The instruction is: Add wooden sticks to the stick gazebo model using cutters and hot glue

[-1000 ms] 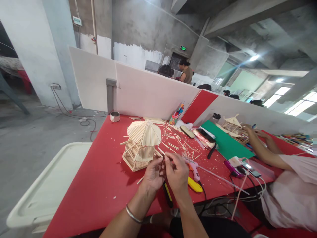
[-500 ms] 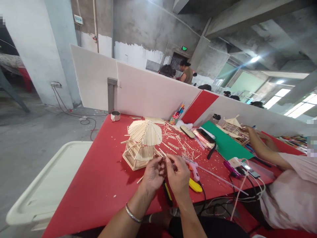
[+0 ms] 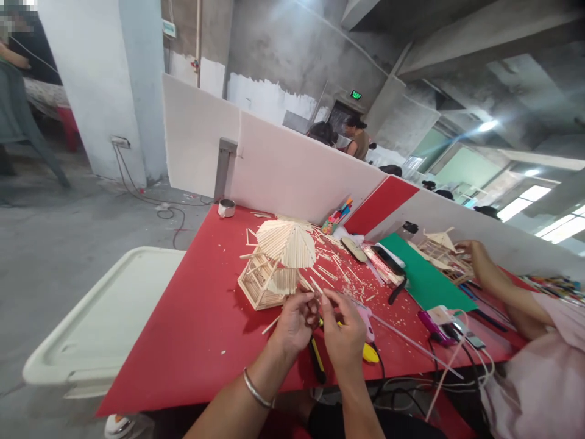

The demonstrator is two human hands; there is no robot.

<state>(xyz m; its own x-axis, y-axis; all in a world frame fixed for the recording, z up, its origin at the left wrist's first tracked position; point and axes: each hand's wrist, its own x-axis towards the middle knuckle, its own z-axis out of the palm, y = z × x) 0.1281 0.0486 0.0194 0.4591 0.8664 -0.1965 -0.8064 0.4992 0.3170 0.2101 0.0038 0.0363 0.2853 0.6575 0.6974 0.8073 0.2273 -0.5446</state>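
Observation:
My right hand (image 3: 343, 323) pinches a thin pale wooden stick (image 3: 315, 284) between thumb and fingers. Close against it, my left hand (image 3: 295, 320) has its palm turned up and fingers curled together; whatever lies in its fingertips is too small to make out. Just beyond my left hand stands a small pavilion model (image 3: 260, 280) built of wooden sticks, with a ribbed, sloping roof (image 3: 286, 244). Under my wrists lies a black and yellow utility knife (image 3: 317, 360). A pink glue gun (image 3: 367, 323), partly hidden, rests beside my right hand.
Loose sticks and scraps (image 3: 338, 268) litter the red table (image 3: 183, 341). A marker cup (image 3: 329, 225), a tape roll (image 3: 226, 208) and a phone (image 3: 387, 259) sit farther back. At right, a co-worker's arm (image 3: 498, 280) reaches to another stick model (image 3: 445, 253). Cables (image 3: 457, 341) trail nearby.
The view has swung slightly left, shifting everything rightward in the picture. Both hands stay together at the stick, with only slight finger movement. The pavilion model stays on the table.

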